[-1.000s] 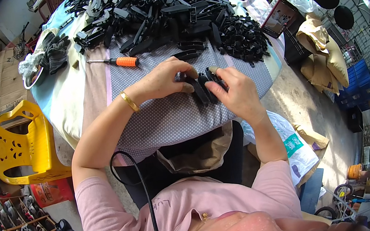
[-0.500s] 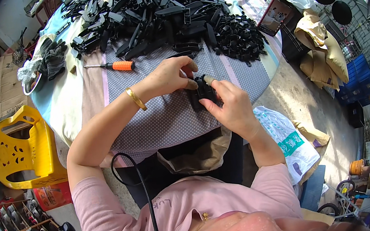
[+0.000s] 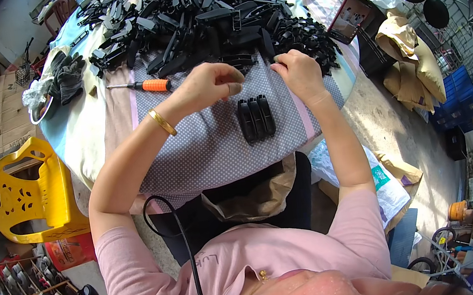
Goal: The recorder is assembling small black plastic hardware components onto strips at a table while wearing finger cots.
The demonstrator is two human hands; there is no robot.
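Head view. Item: three black elongated pieces (image 3: 257, 118), round-ended, narrow, set side by side in a row, long sides together. Location: on the dotted tablecloth (image 3: 201, 149), nearer the wearer than both hands, touched by neither. Left hand (image 3: 213, 83): loosely curled, thumb apart from fingers, nothing seen within; pieces just to its right. Right hand (image 3: 300, 72): fingertips drawn toward thumb beside the small black parts (image 3: 312, 42), grip impossible to tell; pieces to its left.
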